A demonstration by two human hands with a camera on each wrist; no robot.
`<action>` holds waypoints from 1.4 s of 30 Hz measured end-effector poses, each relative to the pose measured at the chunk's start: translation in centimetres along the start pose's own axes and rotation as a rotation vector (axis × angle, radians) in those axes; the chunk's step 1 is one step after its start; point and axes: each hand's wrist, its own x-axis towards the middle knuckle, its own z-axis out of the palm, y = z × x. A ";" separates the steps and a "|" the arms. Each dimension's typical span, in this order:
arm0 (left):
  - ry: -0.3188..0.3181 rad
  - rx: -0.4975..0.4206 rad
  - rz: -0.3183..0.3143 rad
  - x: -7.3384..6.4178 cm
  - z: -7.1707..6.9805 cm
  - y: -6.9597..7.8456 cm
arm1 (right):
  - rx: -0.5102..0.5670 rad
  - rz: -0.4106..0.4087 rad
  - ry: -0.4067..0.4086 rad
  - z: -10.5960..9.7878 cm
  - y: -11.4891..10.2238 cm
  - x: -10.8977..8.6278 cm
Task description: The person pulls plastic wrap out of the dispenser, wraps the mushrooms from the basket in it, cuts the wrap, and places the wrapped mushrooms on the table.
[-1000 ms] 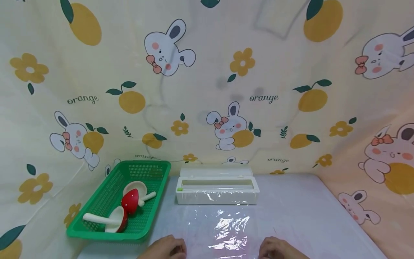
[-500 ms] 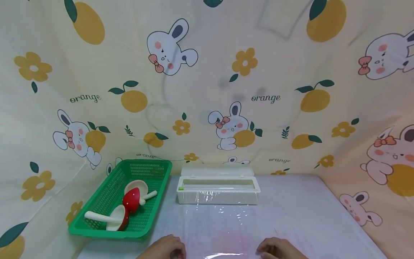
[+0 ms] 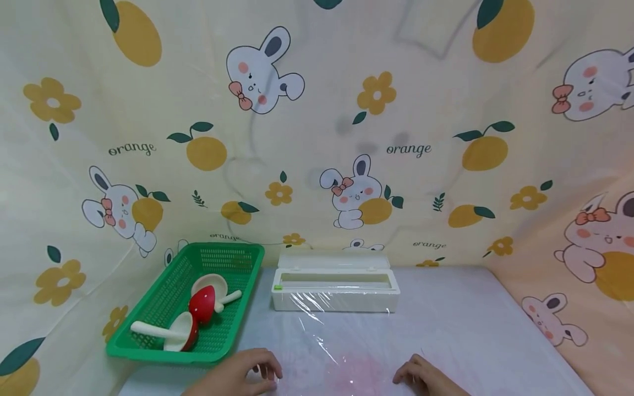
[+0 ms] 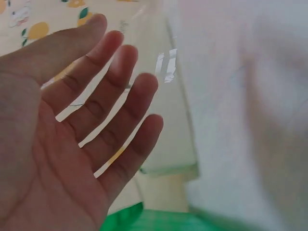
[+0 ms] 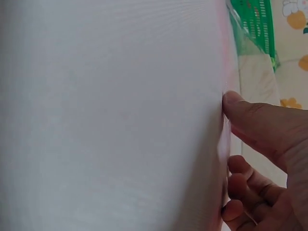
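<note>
A sheet of clear plastic film (image 3: 317, 345) comes over the front of a white lidded box (image 3: 346, 302) and lies across the white table toward me, with thin streaks of glare. My left hand (image 3: 247, 371) hovers at the film's left side. In the left wrist view that hand (image 4: 82, 113) has its fingers extended and spread, nothing held. On the other side, my right hand (image 3: 426, 375) touches down near the film's right edge. The right wrist view has its thumb (image 5: 252, 113) at the white surface's edge, apart from the loosely bent fingers (image 5: 243, 187).
A green basket (image 3: 116, 349) stands at the left, holding red-and-white mushroom-shaped pieces (image 3: 202, 303). The box's lid (image 3: 334, 260) is raised at the back. A curtain (image 3: 317, 132) printed with rabbits and oranges hangs around the white table (image 3: 446, 324).
My left hand has lifted slightly and loosened its fingers from the film's edge. Broad glare on the film has shrunk to thin slanting streaks. The right hand has barely moved.
</note>
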 end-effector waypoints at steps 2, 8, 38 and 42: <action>0.014 0.000 0.020 -0.6 -0.8 0.5 | 0.024 0.016 -0.010 -0.1 -0.3 0.0; 0.095 0.086 0.091 -2.0 -3.5 1.5 | 0.047 0.125 -0.023 -0.1 -1.1 -0.1; 0.406 0.346 0.039 -2.8 -16.8 -1.3 | 0.023 0.210 -0.028 0.0 -1.2 0.1; 0.423 0.304 -0.016 -2.3 -17.8 -2.2 | 0.024 0.225 -0.031 -0.1 -1.4 0.2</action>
